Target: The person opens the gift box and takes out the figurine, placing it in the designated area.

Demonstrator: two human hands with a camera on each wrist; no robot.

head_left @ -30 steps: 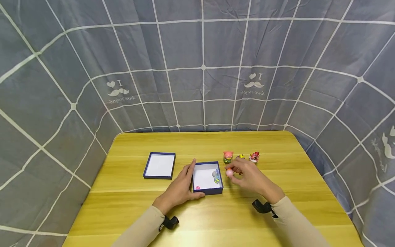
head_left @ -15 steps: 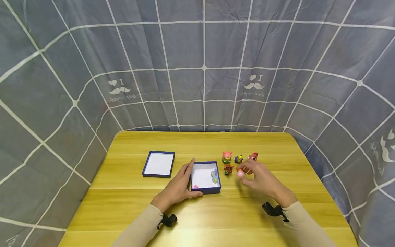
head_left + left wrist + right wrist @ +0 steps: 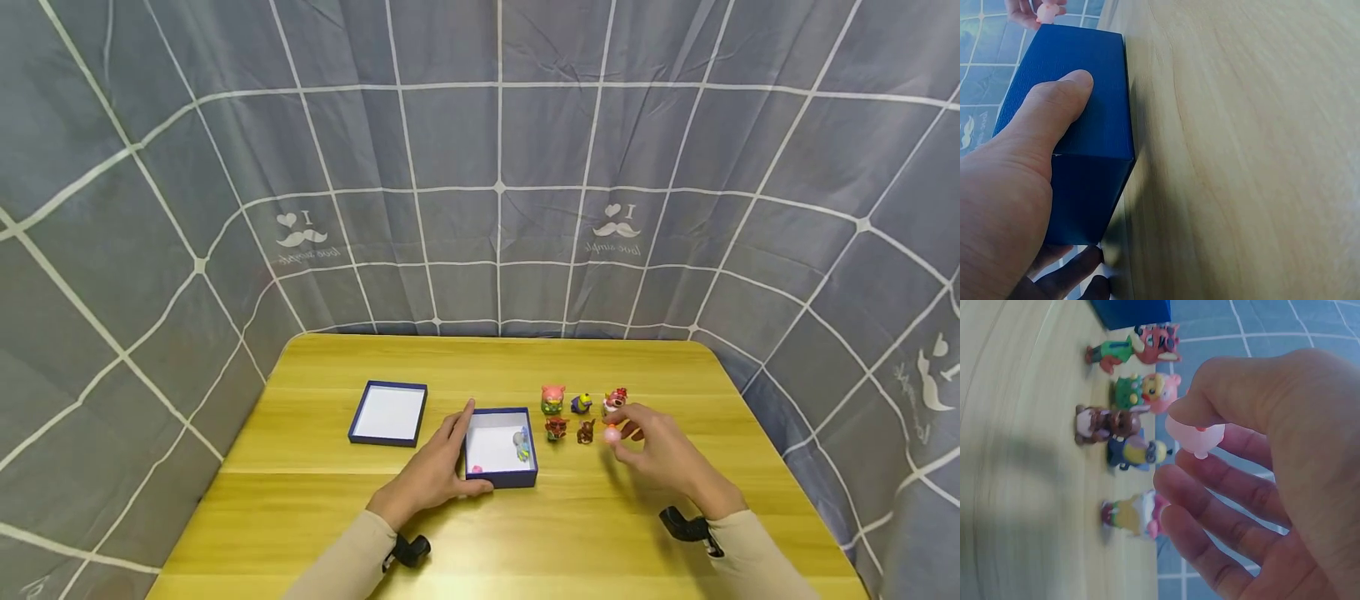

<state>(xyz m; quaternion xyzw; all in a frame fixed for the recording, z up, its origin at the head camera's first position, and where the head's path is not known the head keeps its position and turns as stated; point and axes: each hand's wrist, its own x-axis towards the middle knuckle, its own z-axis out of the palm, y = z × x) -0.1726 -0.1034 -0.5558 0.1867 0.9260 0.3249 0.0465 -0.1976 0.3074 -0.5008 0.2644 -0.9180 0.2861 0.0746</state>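
My left hand (image 3: 431, 471) holds the open blue box (image 3: 513, 480) at its near left corner, thumb on the front wall and fingers along the left side. Inside the white-lined box lie a grey-blue figurine (image 3: 521, 444) and a small pink piece (image 3: 477, 469). Between thumb and fingertips, my right hand (image 3: 663, 450) pinches a small pink figurine (image 3: 1194, 434), raised off the table. Beside it on the table stand a brown figurine (image 3: 1107, 424), a fox-like figurine in green (image 3: 1116, 355), a pink-and-green one (image 3: 552, 400), a yellow-and-blue one (image 3: 581, 403) and a red-topped one (image 3: 615, 400).
A shallow blue box lid (image 3: 388, 413), white inside, lies left of the box. The wooden table (image 3: 540, 550) has rounded far corners. Grey checked curtain (image 3: 450, 208) surrounds its back and sides.
My right hand has moved right with the pink figurine, away from the box. The brown and fox-like figurines have come into plain sight. My left hand stays on the box; the head view tilts slightly up.
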